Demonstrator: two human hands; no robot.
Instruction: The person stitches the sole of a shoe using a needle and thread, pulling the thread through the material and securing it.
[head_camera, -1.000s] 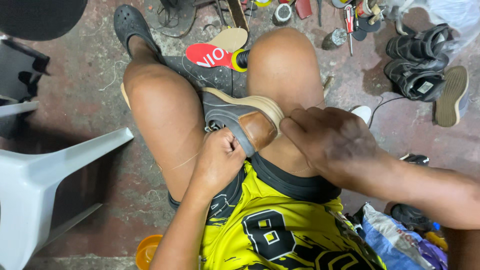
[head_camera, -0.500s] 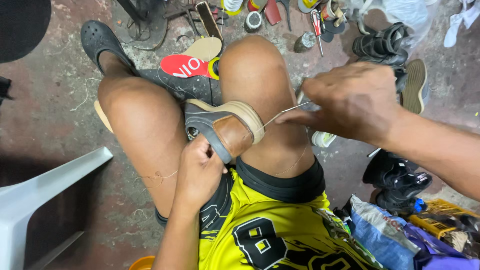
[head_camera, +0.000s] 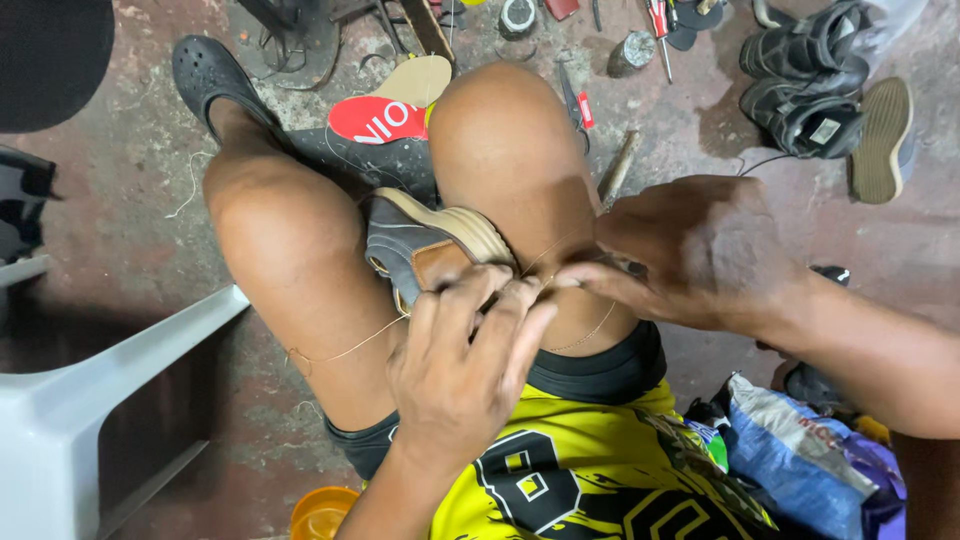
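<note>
Gripping thread (head_camera: 560, 250), right hand (head_camera: 700, 250) returned beside shoe (head_camera: 425, 250).

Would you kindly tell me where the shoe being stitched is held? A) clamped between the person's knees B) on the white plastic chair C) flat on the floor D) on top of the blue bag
A: the grey shoe sits wedged between the two bare knees, with the left hand and right hand working thread at its tan heel.

knees hem the shoe (head_camera: 420, 250) in; floor beyond is crowded with tools (head_camera: 640, 40) and sandals (head_camera: 810, 90).
</note>
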